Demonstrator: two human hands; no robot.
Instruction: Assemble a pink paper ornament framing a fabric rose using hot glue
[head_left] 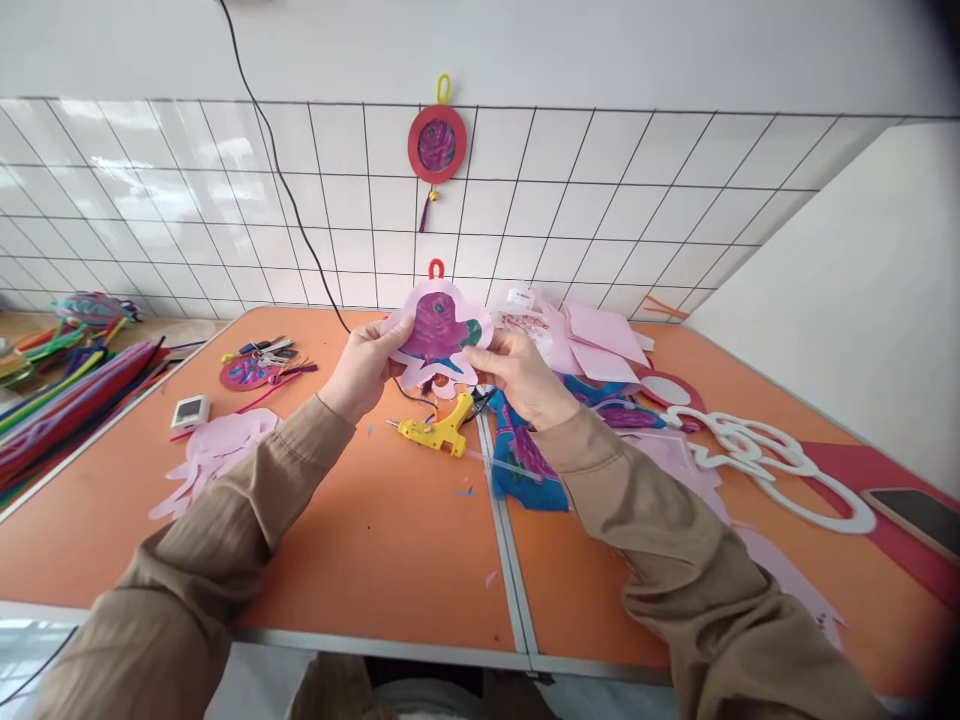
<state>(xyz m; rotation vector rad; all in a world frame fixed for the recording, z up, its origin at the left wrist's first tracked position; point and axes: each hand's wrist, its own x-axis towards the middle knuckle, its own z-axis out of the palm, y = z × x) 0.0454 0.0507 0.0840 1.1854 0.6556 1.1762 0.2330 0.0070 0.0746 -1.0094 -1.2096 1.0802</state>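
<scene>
A pink cut-out ornament (pixel 436 325) with a purple flower-patterned middle and a red loop on top is held up above the orange table. My left hand (pixel 365 368) pinches its left edge between thumb and fingers. On its right edge, my right hand (pixel 525 375) grips it the same way. Just below the ornament, a yellow glue gun (pixel 439 430) lies on the table with its nozzle to the left. Blue and purple patterned fabric (pixel 529 465) lies under and beside my right forearm.
Pink cut pieces (pixel 225 450) and a small white device (pixel 190 412) lie left, near keys (pixel 274 350). Pipe cleaners (pixel 75 400) fill the far left. White ring shapes (pixel 810 490) and a phone (pixel 919 520) lie right. A red round ornament (pixel 437 144) hangs on the tiled wall.
</scene>
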